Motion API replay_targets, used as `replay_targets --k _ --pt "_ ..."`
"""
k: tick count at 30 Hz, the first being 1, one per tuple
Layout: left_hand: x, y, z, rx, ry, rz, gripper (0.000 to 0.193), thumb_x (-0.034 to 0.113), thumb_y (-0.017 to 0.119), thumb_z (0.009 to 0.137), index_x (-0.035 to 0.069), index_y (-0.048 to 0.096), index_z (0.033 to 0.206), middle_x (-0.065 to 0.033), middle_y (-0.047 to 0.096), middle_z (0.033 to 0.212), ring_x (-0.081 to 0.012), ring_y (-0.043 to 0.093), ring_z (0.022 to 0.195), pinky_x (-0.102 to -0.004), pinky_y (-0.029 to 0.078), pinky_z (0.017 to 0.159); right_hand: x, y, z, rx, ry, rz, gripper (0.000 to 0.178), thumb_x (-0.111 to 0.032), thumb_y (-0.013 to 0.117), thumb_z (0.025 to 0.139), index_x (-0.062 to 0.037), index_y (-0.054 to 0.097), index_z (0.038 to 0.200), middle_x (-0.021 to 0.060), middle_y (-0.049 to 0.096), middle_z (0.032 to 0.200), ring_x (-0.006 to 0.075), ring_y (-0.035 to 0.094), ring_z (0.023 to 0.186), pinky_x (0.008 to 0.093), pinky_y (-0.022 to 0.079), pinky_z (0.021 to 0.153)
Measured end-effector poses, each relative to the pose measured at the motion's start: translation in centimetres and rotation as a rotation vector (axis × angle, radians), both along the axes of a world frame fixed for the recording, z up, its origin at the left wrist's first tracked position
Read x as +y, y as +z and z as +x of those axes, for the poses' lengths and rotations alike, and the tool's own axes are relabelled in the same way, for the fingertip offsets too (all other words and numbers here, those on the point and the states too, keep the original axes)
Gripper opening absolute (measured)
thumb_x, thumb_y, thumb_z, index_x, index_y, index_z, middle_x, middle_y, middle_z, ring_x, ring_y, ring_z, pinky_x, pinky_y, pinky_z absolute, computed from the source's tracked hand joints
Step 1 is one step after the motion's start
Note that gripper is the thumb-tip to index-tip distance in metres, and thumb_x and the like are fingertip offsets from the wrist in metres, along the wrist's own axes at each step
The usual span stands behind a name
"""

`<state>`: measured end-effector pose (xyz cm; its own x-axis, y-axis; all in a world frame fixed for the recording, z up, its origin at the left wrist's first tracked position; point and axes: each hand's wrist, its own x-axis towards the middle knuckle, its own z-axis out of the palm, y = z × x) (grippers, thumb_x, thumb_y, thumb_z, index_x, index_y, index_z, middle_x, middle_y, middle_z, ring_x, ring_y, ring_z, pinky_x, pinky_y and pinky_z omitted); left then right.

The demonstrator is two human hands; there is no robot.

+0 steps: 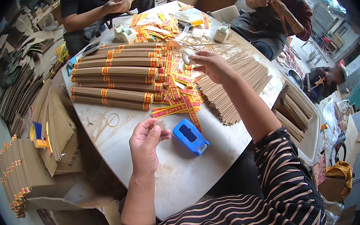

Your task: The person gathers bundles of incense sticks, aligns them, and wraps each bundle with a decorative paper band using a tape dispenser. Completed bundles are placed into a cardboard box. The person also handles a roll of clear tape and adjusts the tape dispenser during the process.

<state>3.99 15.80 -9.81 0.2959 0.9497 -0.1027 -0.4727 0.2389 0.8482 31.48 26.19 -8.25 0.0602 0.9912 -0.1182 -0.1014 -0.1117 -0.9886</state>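
My right hand (211, 64) reaches over the table and grips a pale roll of tape (188, 56) between thumb and fingers. Nearer to me, my left hand (147, 142) is closed in a pinch, with a small see-through scrap (160, 125) at the fingertips that looks like tape. A blue tape dispenser (187, 137) lies just right of the left hand; a dark opening shows in its top. Bundles of brown incense sticks (110, 82) with red and yellow bands are stacked at the left. Loose sticks (236, 85) lie beneath my right forearm.
Red and yellow paper strips (180, 93) are strewn across the white table (174, 187). Two more tape dispensers (124, 33) (221, 33) stand farther back. A tub of sticks (308, 143) is at the right, cardboard boxes (75, 218) at the left. Other people sit around the table.
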Motion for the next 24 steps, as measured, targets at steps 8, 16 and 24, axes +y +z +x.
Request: replay_targets --k 8,16,24 --pt "-1.2 0.1 0.6 -0.071 -0.051 0.049 0.022 0.007 0.053 0.087 -0.002 0.050 0.107 -0.0107 0.060 0.090 -0.0189 0.061 0.080 -0.0334 0.050 0.075 -10.6 0.3 -3.6 0.531 0.174 0.016 0.024 -0.015 0.054 0.088 0.0000 0.054 0.107 0.0061 0.059 0.103 0.0131 0.056 0.094 0.0297 0.046 0.082" --pt "-3.0 1.1 1.0 -0.105 -0.023 0.117 0.024 0.007 0.055 0.086 -0.003 0.047 0.107 -0.0116 0.059 0.090 -0.0169 0.060 0.078 -0.0299 0.051 0.072 -15.6 0.0 -6.7 0.662 0.157 -0.033 0.027 -0.015 0.057 0.086 0.0007 0.054 0.108 0.0080 0.060 0.102 0.0149 0.058 0.092 0.0304 0.048 0.079" --pt "-3.7 0.6 1.2 -0.073 -0.066 0.096 0.024 0.005 0.056 0.085 -0.002 0.050 0.107 -0.0100 0.060 0.090 -0.0143 0.059 0.079 -0.0261 0.050 0.069 -16.5 -1.4 -7.9 0.674 0.146 -0.060 0.024 -0.013 0.057 0.086 0.0003 0.056 0.105 0.0087 0.061 0.099 0.0162 0.058 0.091 0.0313 0.048 0.079"
